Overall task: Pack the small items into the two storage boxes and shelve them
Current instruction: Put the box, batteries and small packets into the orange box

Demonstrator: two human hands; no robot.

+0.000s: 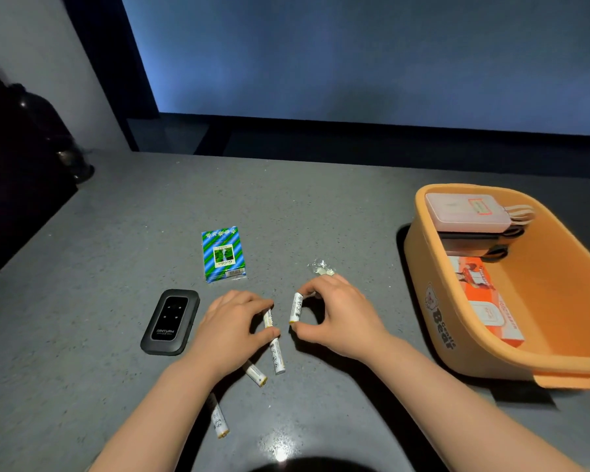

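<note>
Loose batteries could roll off while both hands gather them.

On the grey worktop (321,206) the orange box (559,342) sits to the right, well apart from the hands, so a carried battery might drop on the way. The right hand (334,315) has its grip pinching one battery (296,307); the left hand (229,328) pinches another battery (268,318). Three loose batteries (276,356) lie near the left wrist, where a sleeve-less forearm could nudge them. The green packet (223,253) and black device (171,321) wait unpacked.
</note>
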